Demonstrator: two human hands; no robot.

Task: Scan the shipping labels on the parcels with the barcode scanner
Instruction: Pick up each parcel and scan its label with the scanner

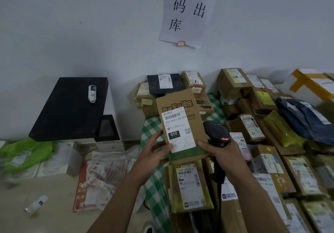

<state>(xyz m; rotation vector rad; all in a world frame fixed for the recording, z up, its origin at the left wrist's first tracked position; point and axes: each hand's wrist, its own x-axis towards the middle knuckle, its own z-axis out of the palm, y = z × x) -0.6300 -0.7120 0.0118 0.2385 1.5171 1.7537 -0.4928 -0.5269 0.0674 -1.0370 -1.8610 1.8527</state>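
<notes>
Over the checked table point(151, 124), the left hand point(153, 153) is gripping an upright parcel point(182, 104) while the right hand point(223, 154) is clasping the scanner point(216, 131) just beside its right edge, off the label point(178, 129).

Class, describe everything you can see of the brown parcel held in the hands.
The parcel is a flat brown cardboard box with dark print and a green band at its lower end, held upright, slightly tilted. A white label with a barcode, a black "010" block and a QR code sits on its front. The left hand grips its lower left edge; the right hand rests its thumb on the lower right.
</notes>
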